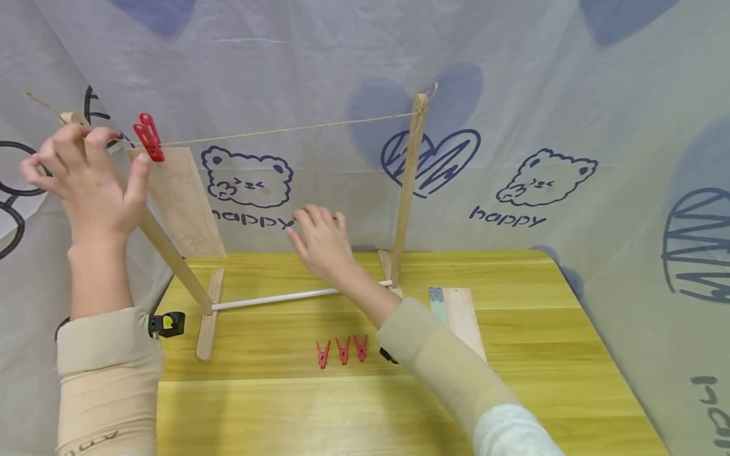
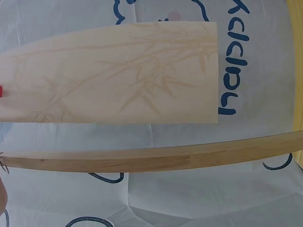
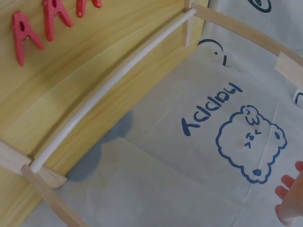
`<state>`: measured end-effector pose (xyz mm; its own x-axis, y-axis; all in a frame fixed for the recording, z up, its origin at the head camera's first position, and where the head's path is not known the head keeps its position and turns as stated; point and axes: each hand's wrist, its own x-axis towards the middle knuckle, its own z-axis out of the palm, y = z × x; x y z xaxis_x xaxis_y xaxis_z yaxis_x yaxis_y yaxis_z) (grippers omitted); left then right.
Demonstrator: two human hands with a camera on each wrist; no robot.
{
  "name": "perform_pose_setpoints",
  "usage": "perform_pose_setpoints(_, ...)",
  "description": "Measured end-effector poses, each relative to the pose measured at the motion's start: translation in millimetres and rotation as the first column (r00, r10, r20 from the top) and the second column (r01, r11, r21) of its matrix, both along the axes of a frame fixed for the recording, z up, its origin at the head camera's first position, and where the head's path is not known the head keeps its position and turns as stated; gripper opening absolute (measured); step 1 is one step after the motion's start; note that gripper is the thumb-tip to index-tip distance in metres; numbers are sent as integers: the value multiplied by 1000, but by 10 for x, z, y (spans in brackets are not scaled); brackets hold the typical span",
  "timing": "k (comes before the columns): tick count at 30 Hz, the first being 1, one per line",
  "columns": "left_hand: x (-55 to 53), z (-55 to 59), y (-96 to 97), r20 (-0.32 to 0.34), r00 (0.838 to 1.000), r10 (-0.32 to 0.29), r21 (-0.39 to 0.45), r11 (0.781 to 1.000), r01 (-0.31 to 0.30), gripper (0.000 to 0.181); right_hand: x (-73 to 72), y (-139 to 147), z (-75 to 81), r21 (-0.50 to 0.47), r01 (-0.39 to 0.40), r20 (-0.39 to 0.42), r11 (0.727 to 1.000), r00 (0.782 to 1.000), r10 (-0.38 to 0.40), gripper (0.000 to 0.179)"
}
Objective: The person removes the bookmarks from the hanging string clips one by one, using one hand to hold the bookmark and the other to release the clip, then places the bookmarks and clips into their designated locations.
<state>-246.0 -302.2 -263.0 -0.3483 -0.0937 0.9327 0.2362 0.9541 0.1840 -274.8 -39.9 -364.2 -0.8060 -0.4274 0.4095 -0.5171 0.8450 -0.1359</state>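
Note:
My left hand (image 1: 94, 177) is raised at the top of the left wooden post (image 1: 173, 256), its fingers bent over beside the twine (image 1: 285, 130) and its thumb held apart. Right by the thumb, a red clothespin (image 1: 151, 142) clips a thin wooden sheet (image 1: 182, 196) to the twine, so that it hangs down. Faint bamboo leaves show on that sheet (image 2: 142, 71) in the left wrist view. My right hand (image 1: 325, 244) hovers in front of the back cloth with loosely bent fingers, holding nothing; only its fingertips (image 3: 285, 187) show in the right wrist view.
A white rod (image 1: 274, 299) joins the left post to the right post (image 1: 407, 196). Three red clothespins (image 1: 343, 350) lie in a row on the wooden table (image 1: 274, 411). Farther right, another pale sheet (image 1: 463, 316) and a patterned strip (image 1: 436, 304) lie partly behind my right arm.

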Motion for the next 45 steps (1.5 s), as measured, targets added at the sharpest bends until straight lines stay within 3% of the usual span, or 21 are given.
perform_pose_setpoints(8, -12, 84, -23, -9, 1000, -20, -13, 1000, 20, 76, 15, -93, 45, -20, -11, 34, 1000, 999, 12, 40)
perform_pose_setpoints(18, -1, 200, -81, 25, 999, -36, -63, 997, 38, 75, 26, -225, 68, 0, -18, 42, 1000, 999, 18, 42)
perform_pose_setpoints(29, -38, 289, -179, 141, 989, -49, -107, 992, 65, 70, 67, -377, 155, -17, -64, 56, 998, 996, 65, 43)
perform_pose_setpoints(34, -12, 361, -200, 223, 974, -52, -146, 986, 86, 74, 67, -461, 209, -18, -75, 71, 997, 995, 76, 43)
perform_pose_setpoints(40, 22, 436, -183, 350, 936, -41, -150, 984, 99, 82, 56, -554, 263, -25, -76, 131, 997, 988, 79, 44)
perform_pose_setpoints(45, 19, 468, -172, 390, 921, -27, -163, 982, 98, 83, 46, -640, 293, -48, -69, 182, 996, 980, 76, 44)
